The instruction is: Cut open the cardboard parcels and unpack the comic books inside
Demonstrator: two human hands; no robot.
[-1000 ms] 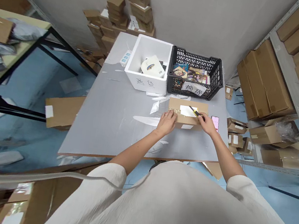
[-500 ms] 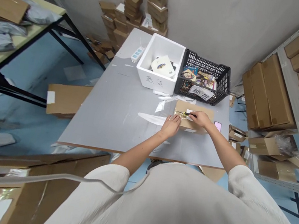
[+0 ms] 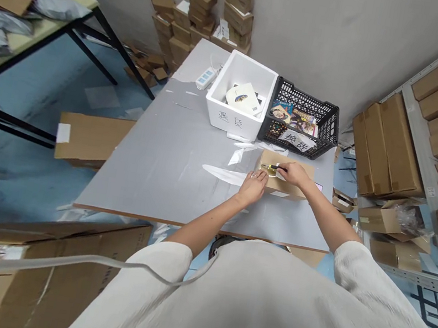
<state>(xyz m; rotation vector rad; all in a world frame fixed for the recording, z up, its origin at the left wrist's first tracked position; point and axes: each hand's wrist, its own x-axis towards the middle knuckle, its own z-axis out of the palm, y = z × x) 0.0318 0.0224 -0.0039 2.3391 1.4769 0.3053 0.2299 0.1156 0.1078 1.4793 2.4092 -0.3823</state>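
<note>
Left hand (image 3: 254,185) laid on the left end of the cardboard box (image 3: 282,188), right of frame centre; its grip cannot be told.
Beyond it, the knife (image 3: 274,167), clasped in the right hand (image 3: 293,173), has been moved leftward to the taped end, where work now seems centred; both forearms are stretched forward.

The cardboard box (image 3: 278,184) lies on the grey table (image 3: 152,164). At its near left corner rests the left hand (image 3: 254,185); over its top, the right hand (image 3: 293,173) grips a yellow-and-black cutter (image 3: 272,167) pointing leftward. Behind the box stands a black crate (image 3: 272,130) of books, with a white bin (image 3: 250,128) behind and to the box's left.
</note>
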